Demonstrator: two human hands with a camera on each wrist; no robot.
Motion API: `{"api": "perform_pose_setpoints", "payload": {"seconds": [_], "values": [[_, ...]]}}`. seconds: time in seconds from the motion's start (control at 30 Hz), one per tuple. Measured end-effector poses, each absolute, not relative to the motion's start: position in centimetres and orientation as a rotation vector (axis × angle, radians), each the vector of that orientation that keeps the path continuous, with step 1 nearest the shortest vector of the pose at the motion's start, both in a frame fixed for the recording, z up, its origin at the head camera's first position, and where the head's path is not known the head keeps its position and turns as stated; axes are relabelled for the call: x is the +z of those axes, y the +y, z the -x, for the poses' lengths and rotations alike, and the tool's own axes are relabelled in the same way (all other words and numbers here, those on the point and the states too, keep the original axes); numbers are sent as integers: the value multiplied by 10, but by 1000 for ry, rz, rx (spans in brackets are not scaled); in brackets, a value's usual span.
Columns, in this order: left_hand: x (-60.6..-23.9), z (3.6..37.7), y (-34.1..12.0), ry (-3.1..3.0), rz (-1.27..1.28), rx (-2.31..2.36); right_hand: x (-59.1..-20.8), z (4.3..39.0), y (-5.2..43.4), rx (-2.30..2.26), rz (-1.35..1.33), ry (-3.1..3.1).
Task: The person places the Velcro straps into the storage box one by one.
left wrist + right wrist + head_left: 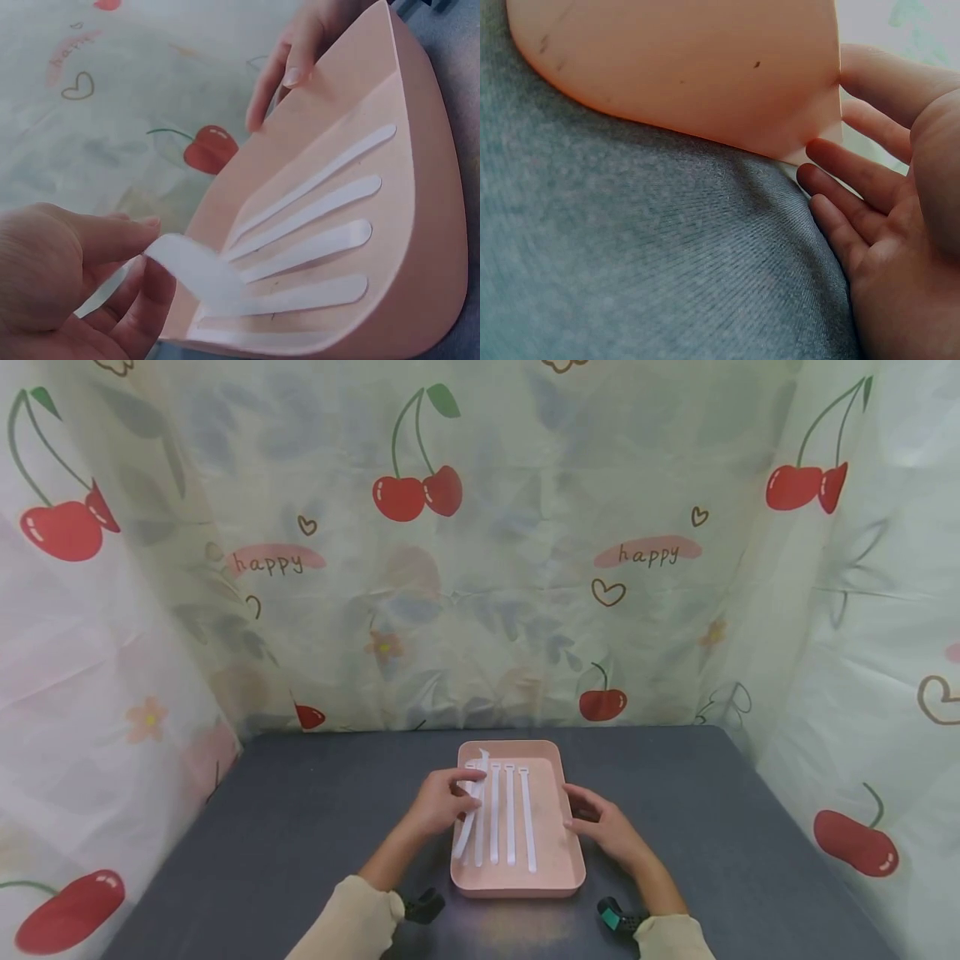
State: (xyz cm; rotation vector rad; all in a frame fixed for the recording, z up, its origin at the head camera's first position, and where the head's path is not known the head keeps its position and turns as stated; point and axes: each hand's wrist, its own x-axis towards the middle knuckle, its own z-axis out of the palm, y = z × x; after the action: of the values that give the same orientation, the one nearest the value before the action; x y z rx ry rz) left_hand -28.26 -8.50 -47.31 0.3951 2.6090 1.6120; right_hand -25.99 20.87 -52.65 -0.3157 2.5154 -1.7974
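Note:
A shallow pink tray lies on the dark table, with several white strap-like cable ties side by side in it, slotted heads toward the far end. My left hand is over the tray's left side and pinches one white cable tie between thumb and fingers. That cable tie slants across the leftmost ones and bends in the left wrist view. At the tray's right side, my right hand rests its fingertips against the outer wall, fingers loosely extended.
The dark grey tabletop runs around the tray. Behind and at both sides hangs a curtain printed with cherries and flowers. Each wrist wears a black band.

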Motion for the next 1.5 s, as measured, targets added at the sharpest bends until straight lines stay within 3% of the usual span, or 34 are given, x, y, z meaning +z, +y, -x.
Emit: {"api": "perform_pose_setpoints", "payload": {"seconds": [0.3, 0.67, 1.5], "values": [[-472, 288, -74, 2636, -434, 1574, -506, 249, 206, -1791, 360, 2493], [-463, 293, -60, 2625, -434, 1627, -537, 268, 213, -1801, 311, 2496], [-475, 299, -17, 2230, -446, 1897, -537, 269, 216, -1777, 352, 2491]]}}
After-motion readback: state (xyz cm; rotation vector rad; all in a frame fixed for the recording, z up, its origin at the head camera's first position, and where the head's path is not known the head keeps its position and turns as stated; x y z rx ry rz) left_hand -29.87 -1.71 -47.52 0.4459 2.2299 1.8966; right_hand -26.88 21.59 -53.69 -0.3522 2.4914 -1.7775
